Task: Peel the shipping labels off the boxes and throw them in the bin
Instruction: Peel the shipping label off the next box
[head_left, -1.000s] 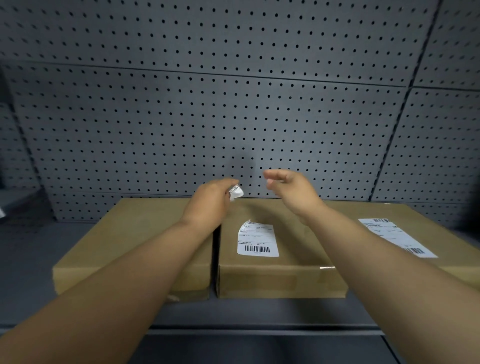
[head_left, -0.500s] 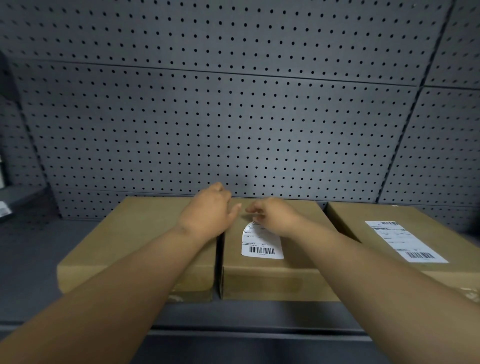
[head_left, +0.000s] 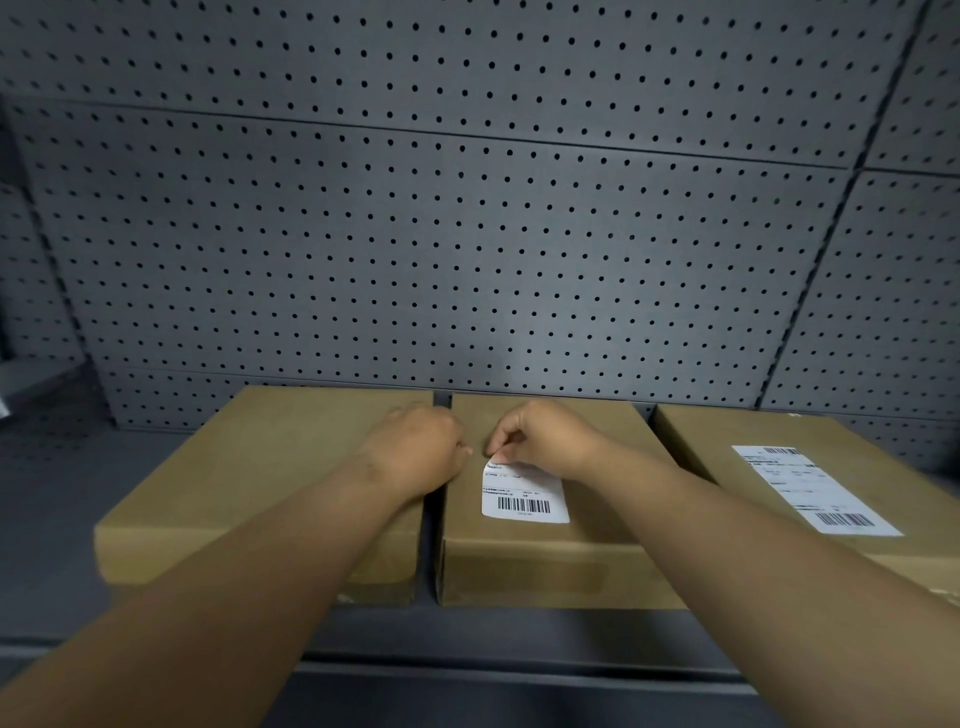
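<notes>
Three cardboard boxes in a row on the shelf. Right hand (head_left: 545, 441), earlier above the middle box (head_left: 545, 551), now pinches the far edge of its label (head_left: 522, 493). Left hand (head_left: 415, 449) sits clenched left of that label; contents hidden. Right box's label (head_left: 815, 491) untouched.

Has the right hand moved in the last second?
Yes. The right hand came down from in front of the pegboard onto the middle box, pinching its label.

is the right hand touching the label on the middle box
Touching: the head view shows the right hand pinching the far edge of the label on the middle box.
</notes>
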